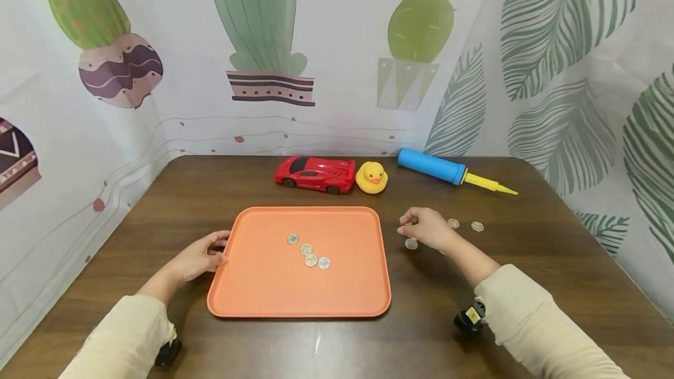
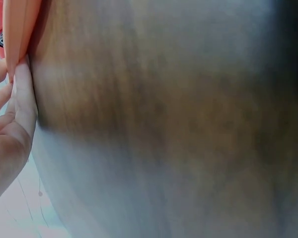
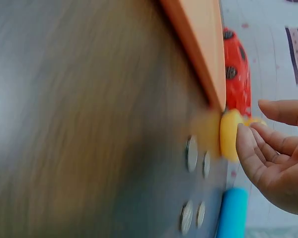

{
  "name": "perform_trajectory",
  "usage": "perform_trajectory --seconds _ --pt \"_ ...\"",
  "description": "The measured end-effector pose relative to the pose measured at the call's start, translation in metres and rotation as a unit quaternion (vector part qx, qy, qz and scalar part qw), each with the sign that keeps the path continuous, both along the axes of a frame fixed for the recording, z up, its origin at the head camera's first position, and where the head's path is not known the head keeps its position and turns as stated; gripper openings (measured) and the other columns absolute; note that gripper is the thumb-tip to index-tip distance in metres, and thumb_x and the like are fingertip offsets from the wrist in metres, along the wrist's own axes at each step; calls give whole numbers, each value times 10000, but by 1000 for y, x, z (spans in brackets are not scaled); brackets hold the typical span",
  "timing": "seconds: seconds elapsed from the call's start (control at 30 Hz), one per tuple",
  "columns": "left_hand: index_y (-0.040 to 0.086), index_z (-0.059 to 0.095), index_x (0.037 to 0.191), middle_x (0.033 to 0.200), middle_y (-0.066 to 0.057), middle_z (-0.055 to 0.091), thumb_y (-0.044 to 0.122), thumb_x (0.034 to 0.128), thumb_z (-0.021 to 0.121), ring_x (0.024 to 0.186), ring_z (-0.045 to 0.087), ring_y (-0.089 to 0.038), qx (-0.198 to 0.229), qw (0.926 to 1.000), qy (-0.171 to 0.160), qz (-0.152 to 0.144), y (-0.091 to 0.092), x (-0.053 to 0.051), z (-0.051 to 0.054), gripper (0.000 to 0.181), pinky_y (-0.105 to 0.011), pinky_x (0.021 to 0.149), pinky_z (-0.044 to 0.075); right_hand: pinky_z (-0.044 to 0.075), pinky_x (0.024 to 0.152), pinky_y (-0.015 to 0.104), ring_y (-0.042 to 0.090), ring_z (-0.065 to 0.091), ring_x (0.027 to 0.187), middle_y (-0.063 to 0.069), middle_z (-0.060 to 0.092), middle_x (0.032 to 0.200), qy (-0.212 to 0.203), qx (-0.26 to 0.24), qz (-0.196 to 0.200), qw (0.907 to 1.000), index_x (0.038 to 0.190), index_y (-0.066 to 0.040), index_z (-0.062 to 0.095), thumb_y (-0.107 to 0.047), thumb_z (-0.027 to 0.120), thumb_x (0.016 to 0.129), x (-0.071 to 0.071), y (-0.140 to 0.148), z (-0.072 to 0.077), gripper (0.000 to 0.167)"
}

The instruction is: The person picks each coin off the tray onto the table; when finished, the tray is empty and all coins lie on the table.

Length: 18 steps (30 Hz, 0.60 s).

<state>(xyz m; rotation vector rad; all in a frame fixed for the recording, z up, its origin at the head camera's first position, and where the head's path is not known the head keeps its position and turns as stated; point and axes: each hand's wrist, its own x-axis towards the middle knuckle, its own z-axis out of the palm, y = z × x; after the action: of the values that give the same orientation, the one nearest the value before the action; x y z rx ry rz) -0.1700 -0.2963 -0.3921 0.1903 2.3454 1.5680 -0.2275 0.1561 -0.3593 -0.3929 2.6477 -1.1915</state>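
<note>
Nearest the camera, light beige sleeves, entering from the lower left and lower right, each with a small black device below the wrist; underneath, a brown wood-grained table; at the left rim of an orange tray, the left hand, pinching the edge, with fingers on both faces of the rim in the left wrist view; on the tray floor, four silvery coins in a loose slanting line, the farthest slightly apart, the other three close together; right of the tray, the right hand, above the table surface, thumb and fingers gently curved with a narrow gap between the tips, no object visible in the grasp; on the table near that hand, four further coins, all visible in the right wrist view; in the head view, one just below the fingers and two to the right of the hand; along the far table edge, left to right, a red toy car, a yellow duck just beside the car's rear, and a blue-and-yellow pump, lying aslant; behind, a white backdrop printed with potted cacti and leaves.
</note>
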Motion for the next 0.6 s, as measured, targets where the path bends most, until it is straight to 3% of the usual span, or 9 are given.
perform_trajectory --seconds 0.17,0.4,0.6 --pt "-153 162 1272 1155 -331 281 -83 806 461 889 503 -250 16 10000 -39 -5 -1 -1 1 558 -356 724 476 486 607 345 221 567 653 85 552 754 -132 -335 345 9988 923 64 545 -66 578 787 -1 -31 5 191" --pt "-158 149 1271 1160 -339 270 -89 804 472 903 487 -264 124 9999 -95 -62 -2 1 1 572 -364 725 475 453 581 251 159 511 671 57 547 755 1 -376 738 9966 907 38 569 -63 590 769 -5 -70 8 172" --pt "-165 127 1273 1175 -341 245 -82 807 480 927 473 -278 210 9996 -137 -149 -1 1 1 591 -359 735 472 446 590 237 140 502 670 39 549 758 -89 -455 884 9950 900 15 576 -79 610 765 -9 -93 5 168"
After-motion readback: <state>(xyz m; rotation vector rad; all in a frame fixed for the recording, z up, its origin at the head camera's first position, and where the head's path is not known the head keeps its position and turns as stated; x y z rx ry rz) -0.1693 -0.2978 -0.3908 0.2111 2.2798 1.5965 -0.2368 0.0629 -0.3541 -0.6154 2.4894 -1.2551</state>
